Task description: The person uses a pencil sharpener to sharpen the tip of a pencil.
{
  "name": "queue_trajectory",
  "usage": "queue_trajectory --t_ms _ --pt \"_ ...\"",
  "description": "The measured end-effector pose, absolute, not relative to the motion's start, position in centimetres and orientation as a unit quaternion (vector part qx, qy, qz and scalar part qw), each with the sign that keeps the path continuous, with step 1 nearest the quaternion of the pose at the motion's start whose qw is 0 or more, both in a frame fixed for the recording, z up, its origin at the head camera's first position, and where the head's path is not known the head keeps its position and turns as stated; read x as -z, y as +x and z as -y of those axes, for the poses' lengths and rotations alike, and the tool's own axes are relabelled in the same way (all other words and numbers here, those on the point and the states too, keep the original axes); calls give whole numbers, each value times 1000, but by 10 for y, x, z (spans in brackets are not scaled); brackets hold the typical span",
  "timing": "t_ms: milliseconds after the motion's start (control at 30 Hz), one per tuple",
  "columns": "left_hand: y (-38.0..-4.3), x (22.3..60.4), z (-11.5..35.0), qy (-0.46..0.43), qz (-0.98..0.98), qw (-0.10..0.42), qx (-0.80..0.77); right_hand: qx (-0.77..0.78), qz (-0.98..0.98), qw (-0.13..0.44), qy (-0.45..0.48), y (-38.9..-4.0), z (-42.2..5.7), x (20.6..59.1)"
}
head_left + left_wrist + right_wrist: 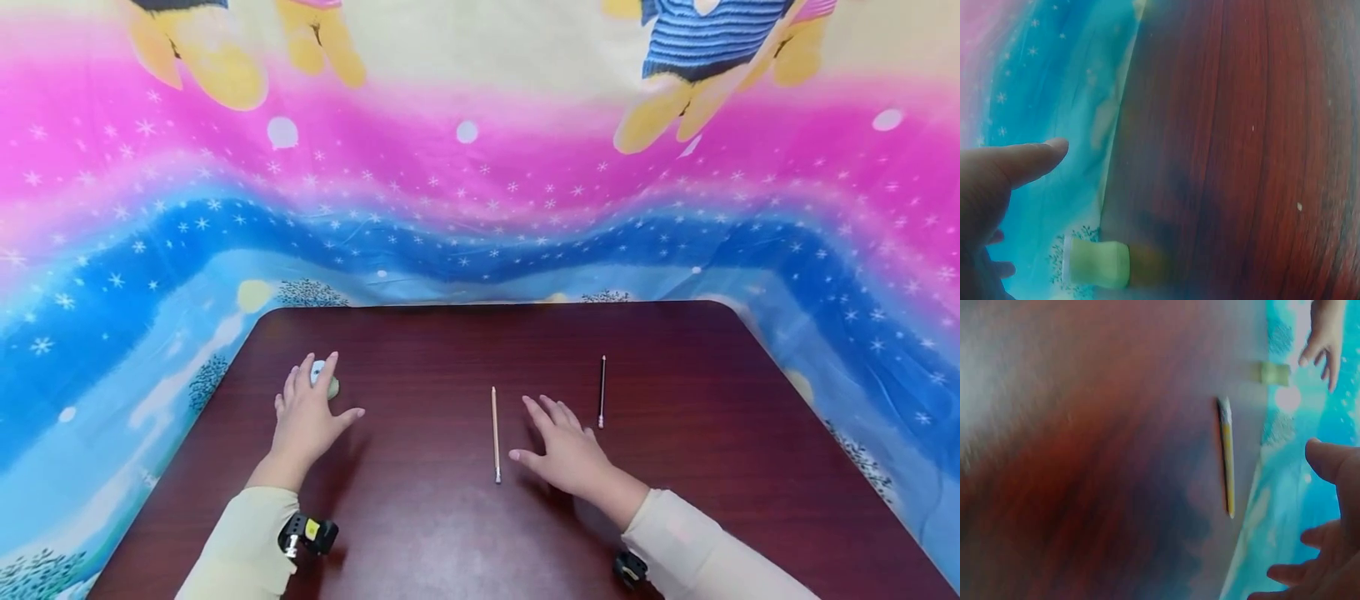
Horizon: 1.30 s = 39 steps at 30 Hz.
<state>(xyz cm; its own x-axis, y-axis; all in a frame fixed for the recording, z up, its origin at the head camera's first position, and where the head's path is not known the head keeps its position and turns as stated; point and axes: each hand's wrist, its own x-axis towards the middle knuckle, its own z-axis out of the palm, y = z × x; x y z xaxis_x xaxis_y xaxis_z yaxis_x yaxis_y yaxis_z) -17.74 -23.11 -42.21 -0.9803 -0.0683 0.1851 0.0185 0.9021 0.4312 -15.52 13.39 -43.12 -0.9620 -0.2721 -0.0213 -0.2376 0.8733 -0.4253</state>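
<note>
My left hand (303,421) is held with spread fingers over a small pale green object (1099,264) with a whitish top. That top shows a dark spot, like a pencil sharpener's hole; the fingers partly hide it in the head view. Whether they touch it I cannot tell. Near the middle of the table lies a yellow pencil (495,433), its tip pointing away and its eraser end toward me. Just right of it is my right hand (566,450), fingers spread and holding nothing. A black pencil (602,392) lies beyond that hand, to the right.
The dark red-brown wooden table (420,350) has rounded far corners. A printed cloth (480,192) in pink and blue hangs behind it and along both sides. Each wrist carries a small black camera.
</note>
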Motion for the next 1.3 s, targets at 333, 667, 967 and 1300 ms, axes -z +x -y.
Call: queue_trajectory --t_ms 333,667,967,1300 --pt "-185 427 247 32 958 94 270 255 -957 21 -138 -147 -117 441" --pt "-191 432 261 55 955 87 279 291 -948 36 -128 -140 -103 449" --pt "-198 440 271 90 944 81 306 308 -945 28 -106 -139 -93 456" --pt "-205 443 277 119 937 71 322 290 -952 33 -87 -142 -88 463"
